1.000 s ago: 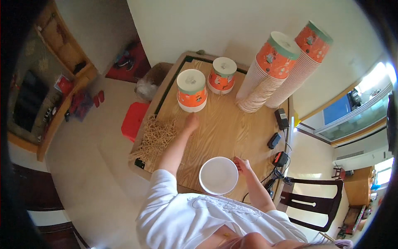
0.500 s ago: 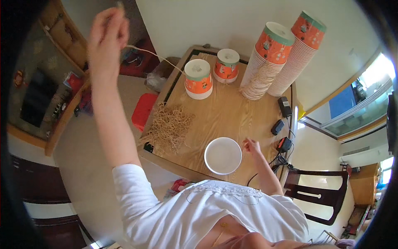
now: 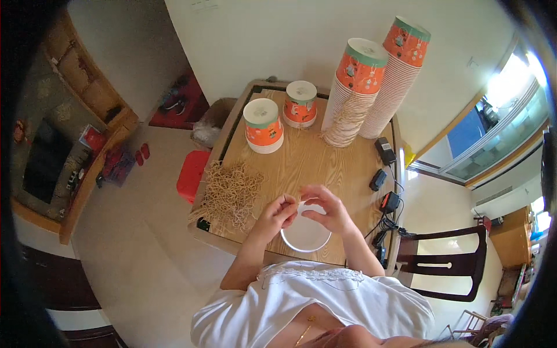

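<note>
On the brown wood-grained tabletop, two tall stacks of orange, green and white paper buckets were stood at the far side, bases up. A loose tangled heap of thin beige strands was spread by the left edge. A white round open bucket was placed near the front edge, its far rim partly hidden by the hands; it was stood upright, mouth upward, its long axis vertical. The left hand, raised far out with a strand half a second earlier, had been brought in over the bucket, where it was met by the right hand, so the work was now shared by both. The left fingers were pinched together; the right were curved and parted, thumb apart. Between them a beige strand seemed to be pinched by the left, though its direction could not be traced.
</note>
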{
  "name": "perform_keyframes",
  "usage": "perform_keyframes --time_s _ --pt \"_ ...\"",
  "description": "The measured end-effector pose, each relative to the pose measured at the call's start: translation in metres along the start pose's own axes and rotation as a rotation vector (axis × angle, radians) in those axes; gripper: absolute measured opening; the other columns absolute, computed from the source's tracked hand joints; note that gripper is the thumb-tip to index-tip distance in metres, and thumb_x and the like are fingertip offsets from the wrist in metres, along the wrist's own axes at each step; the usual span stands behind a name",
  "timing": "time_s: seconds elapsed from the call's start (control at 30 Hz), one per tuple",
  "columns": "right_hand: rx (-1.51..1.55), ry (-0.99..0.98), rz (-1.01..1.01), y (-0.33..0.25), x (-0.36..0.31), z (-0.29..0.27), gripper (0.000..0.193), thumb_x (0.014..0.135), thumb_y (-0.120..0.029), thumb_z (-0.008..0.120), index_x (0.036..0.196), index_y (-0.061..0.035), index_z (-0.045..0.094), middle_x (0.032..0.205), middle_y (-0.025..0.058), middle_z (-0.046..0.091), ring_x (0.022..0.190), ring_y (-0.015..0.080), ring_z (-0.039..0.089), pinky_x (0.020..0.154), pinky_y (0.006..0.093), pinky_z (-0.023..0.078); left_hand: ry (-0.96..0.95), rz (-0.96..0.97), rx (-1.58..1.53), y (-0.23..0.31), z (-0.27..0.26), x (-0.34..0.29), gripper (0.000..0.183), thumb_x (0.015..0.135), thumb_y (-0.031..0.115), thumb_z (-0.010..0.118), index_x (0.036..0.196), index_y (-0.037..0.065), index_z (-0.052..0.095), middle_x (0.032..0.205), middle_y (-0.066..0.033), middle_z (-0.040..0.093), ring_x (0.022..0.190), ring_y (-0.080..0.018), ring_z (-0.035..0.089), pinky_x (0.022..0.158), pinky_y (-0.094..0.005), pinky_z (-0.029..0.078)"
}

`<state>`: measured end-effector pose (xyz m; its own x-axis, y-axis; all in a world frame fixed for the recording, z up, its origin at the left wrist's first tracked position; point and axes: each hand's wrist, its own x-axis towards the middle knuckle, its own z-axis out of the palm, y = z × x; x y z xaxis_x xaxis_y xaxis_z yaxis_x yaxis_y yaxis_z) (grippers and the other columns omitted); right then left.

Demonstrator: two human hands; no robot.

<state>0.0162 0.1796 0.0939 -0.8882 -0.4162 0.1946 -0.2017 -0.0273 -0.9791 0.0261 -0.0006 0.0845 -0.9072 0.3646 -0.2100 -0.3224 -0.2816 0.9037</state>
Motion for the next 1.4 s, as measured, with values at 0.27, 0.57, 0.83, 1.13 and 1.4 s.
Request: perform_keyframes --time_s 0.27,0.57,0.83,1.13,1.4 --pt "-0.157 0.087 0.033 0.021 -0.001 -0.003 0.013 0.075 -0.001 0.064 0.088 -0.0018 0.062 0.082 0.0041 0.059 0.08 0.0144 0.058 0.073 0.0264 0.048 -0.044 -0.057 -0.037 -0.015 -0.001 0.005 0.009 0.087 0.015 0.054 0.088 0.007 0.051 0.068 0.0032 0.049 0.056 -0.0026 0.042 0.048 -0.0157 0.032" --pt "0.013 0.27 0.028 0.028 -0.002 -0.001 0.024 0.074 -0.002 0.066 0.094 -0.0014 0.054 0.088 0.0063 0.057 0.077 0.0157 0.058 0.074 0.0269 0.048 0.265 0.169 0.292 -0.035 -0.005 0.013 0.009 0.082 0.012 0.061 0.08 0.003 0.057 0.067 0.0034 0.053 0.06 -0.0028 0.046 0.054 -0.0192 0.038" --pt "-0.406 0.156 -0.075 0.029 -0.006 0.003 0.006 0.075 -0.003 0.063 0.08 -0.0011 0.059 0.075 0.008 0.059 0.069 0.0191 0.059 0.062 0.0283 0.048 0.189 0.099 0.129 -0.038 -0.003 0.015 0.009 0.081 0.012 0.062 0.083 0.003 0.058 0.07 0.0039 0.055 0.062 -0.0012 0.046 0.053 -0.0174 0.037" --pt "-0.311 0.165 0.271 0.039 -0.008 -0.003 0.025 0.089 -0.017 0.049 0.071 -0.0009 0.058 0.062 0.0066 0.052 0.056 0.0135 0.051 0.056 0.0243 0.043 0.331 0.383 0.734 -0.02 -0.004 0.008 0.004 0.077 0.006 0.065 0.078 0.002 0.064 0.066 -0.0004 0.052 0.058 -0.0054 0.047 0.051 -0.0186 0.037" --pt "-0.53 0.163 -0.218 0.018 -0.005 0.007 0.024 0.07 -0.006 0.069 0.092 -0.0031 0.059 0.086 0.0082 0.059 0.078 0.0227 0.059 0.07 0.0318 0.048 0.122 0.134 0.473 -0.027 -0.028 0.001 0.008 0.081 0.008 0.06 0.083 0.001 0.059 0.073 -0.0017 0.06 0.066 -0.0055 0.053 0.059 -0.0223 0.044"
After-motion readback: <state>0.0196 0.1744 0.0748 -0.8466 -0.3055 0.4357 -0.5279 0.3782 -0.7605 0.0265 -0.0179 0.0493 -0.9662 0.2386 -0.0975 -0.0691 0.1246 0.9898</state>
